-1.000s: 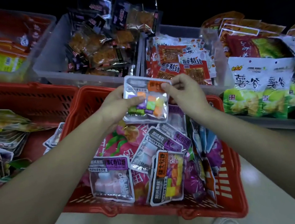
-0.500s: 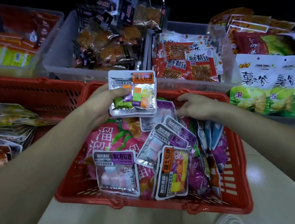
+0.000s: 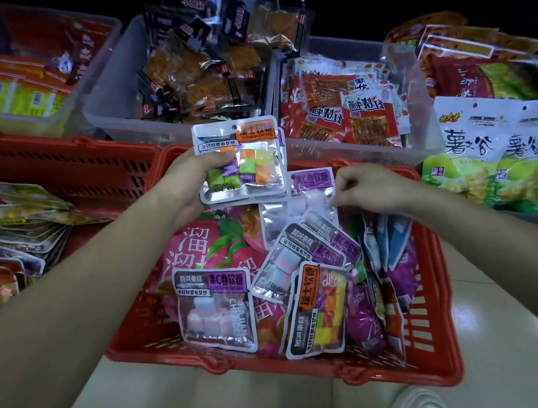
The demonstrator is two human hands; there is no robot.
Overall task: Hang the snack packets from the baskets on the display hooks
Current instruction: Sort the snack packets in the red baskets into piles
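Candy packet [image 3: 242, 160] with orange label sits gripped in the left hand [image 3: 185, 186] above the red basket [image 3: 279, 368]; right hand [image 3: 371, 188] pinches a purple-label packet [image 3: 298, 205].

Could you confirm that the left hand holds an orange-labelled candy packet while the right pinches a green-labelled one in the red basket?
Not quite: the head view shows the right hand pinching a purple-labelled packet, not a green-labelled one; the rest stands.
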